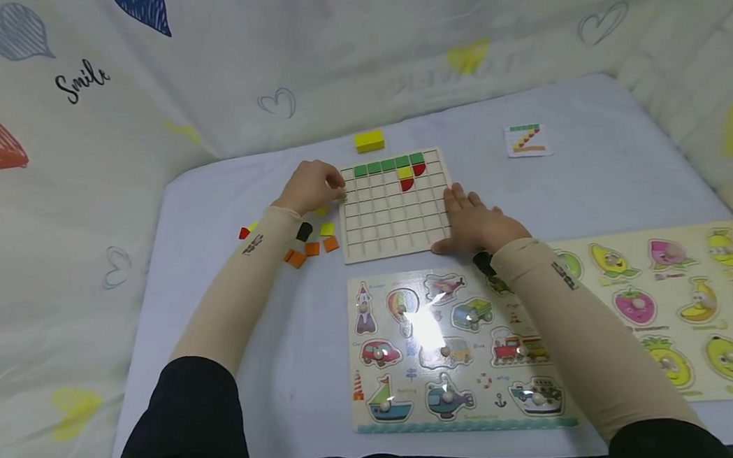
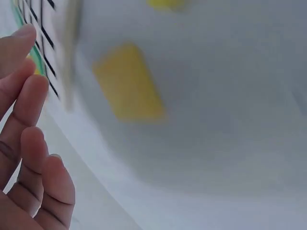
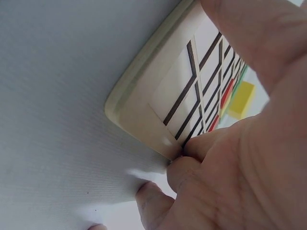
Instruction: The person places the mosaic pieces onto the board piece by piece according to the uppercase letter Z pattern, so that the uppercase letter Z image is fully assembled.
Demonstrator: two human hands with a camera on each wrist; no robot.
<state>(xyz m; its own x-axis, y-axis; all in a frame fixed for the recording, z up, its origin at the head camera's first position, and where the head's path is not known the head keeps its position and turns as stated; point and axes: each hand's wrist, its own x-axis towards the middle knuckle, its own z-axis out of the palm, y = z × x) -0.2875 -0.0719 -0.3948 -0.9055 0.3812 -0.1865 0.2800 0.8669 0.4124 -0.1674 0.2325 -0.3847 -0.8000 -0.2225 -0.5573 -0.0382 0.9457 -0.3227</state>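
A pale wooden grid board [image 1: 382, 219] lies on the table. Along its far side runs a row of green squares [image 1: 388, 166], with a yellow square [image 1: 404, 172] and two red rounded pieces [image 1: 407, 184] below the row. At the board's left edge is my left hand [image 1: 311, 187], thumb and index fingertips close together. Whether a small piece sits between them is hidden. My right hand [image 1: 476, 225] rests spread along the right edge, its thumb by the near corner. In the right wrist view the fingers [image 3: 201, 143] touch the board's side.
Loose orange pieces [image 1: 312, 249], a yellow piece [image 2: 129, 84] and a black piece [image 1: 305, 231] lie left of the board. A yellow block [image 1: 369, 141] stands behind it. A pattern card [image 1: 528, 141] lies back right. Vehicle puzzle [image 1: 406, 399] and fruit puzzle [image 1: 672, 276] boards lie nearer.
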